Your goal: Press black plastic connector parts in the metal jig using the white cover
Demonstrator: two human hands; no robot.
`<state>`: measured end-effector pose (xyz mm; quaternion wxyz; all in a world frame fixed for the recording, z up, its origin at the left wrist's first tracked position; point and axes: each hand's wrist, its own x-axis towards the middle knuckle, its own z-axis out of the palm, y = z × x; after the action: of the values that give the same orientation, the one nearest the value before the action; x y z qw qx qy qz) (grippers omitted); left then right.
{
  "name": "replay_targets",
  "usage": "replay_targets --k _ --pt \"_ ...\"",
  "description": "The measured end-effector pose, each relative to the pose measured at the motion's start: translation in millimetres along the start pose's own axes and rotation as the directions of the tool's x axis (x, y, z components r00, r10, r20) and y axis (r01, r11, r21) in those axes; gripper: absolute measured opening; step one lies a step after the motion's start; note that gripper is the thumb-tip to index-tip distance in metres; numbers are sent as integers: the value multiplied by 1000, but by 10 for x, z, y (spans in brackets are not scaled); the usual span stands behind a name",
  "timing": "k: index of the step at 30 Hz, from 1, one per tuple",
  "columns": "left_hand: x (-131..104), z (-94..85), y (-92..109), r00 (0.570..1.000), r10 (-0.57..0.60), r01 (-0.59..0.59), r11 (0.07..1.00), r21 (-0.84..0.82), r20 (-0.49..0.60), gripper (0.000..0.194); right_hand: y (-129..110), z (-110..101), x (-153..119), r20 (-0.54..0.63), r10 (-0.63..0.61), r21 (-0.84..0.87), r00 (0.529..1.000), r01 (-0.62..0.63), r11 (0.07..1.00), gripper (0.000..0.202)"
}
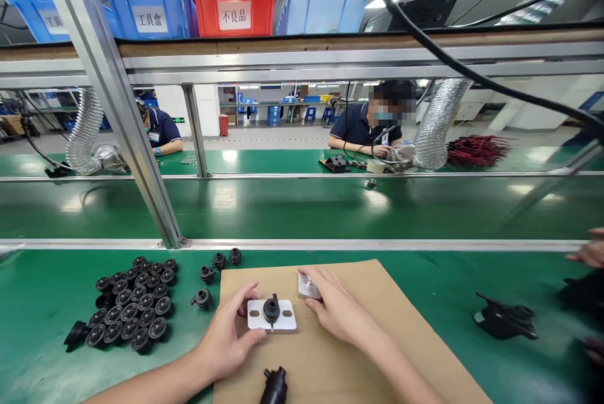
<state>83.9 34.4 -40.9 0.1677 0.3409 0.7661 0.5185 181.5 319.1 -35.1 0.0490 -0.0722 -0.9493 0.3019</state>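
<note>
A silvery rectangular plate [288, 323] with two oval slots lies on the brown cardboard sheet [330, 353]. On its middle sits a round black plastic part [271, 310] with a small spout pointing up. My left hand [229, 331] grips the plate's left end, thumb at the front edge and fingers at the back. Farther right, my right hand [333, 303] is closed on a small silvery block [307, 288], partly covered by the fingers. Close to me, a black cylindrical part [274, 386] rests on the cardboard, cut off by the bottom of the view.
Rows of round black parts [129, 306] stand left on the green table, with several loose spouted parts [202, 298] nearer the cardboard. At right lie a black moulded piece [504, 317] and another person's hand [592, 250]. A metal post [127, 114] rises at left; co-workers sit opposite.
</note>
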Motion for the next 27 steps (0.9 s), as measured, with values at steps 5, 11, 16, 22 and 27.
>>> replay_targets --k 5,11,16,22,27 --pt "-2 1 29 1000 -7 8 1000 11 -26 79 -50 -66 -12 -19 17 86 1000 -15 996 54" --pt "-5 36 11 1000 24 -23 1000 13 -20 86 -580 -71 -162 -97 -309 340 946 323 883 57" --pt "3 38 22 998 56 -56 998 -11 -16 82 -833 -54 -239 -38 -441 239 897 437 867 65" --pt "-5 20 27 1000 26 -26 999 -39 4 87 -774 -102 -202 82 -401 289 913 363 886 66" --pt "10 6 -3 997 69 -68 997 -21 21 84 -812 -101 -151 32 -283 186 959 272 944 50"
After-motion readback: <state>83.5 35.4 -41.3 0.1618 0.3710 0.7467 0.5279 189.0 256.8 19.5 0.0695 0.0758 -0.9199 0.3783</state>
